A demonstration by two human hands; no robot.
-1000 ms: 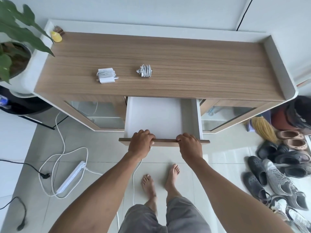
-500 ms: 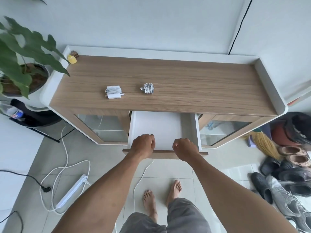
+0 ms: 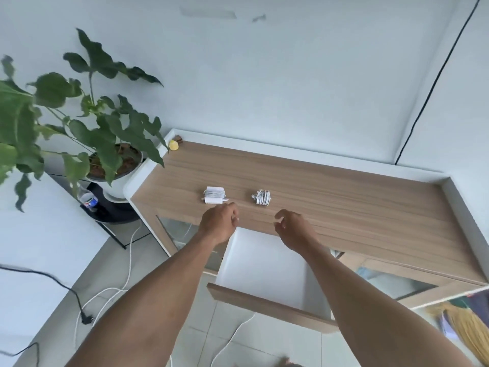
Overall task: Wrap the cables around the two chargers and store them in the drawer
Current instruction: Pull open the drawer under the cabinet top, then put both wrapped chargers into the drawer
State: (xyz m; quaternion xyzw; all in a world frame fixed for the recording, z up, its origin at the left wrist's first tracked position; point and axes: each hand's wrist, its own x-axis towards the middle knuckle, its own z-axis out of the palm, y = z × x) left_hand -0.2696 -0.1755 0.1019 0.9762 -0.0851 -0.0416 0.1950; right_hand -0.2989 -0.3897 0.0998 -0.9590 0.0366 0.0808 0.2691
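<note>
Two white chargers lie on the wooden cabinet top (image 3: 330, 197), each with its cable wound around it: a flat square charger (image 3: 213, 195) on the left and a smaller charger (image 3: 261, 197) on the right. Below them the drawer (image 3: 267, 304) stands pulled out, its white inside bare. My left hand (image 3: 218, 225) hovers just in front of the square charger, fingers loosely curled, holding nothing. My right hand (image 3: 292, 229) hangs over the cabinet's front edge, a little short of the smaller charger, fingers apart and empty.
A potted plant (image 3: 79, 123) stands left of the cabinet, with a bottle (image 3: 88, 201) below it. A small yellow object (image 3: 173, 145) sits in the cabinet's back left corner. White and black cables (image 3: 105, 292) trail over the floor tiles. A straw broom (image 3: 468, 329) lies lower right.
Both hands have let go of the drawer front and risen toward the chargers on the cabinet top. The camera has tilted up and to the left.
</note>
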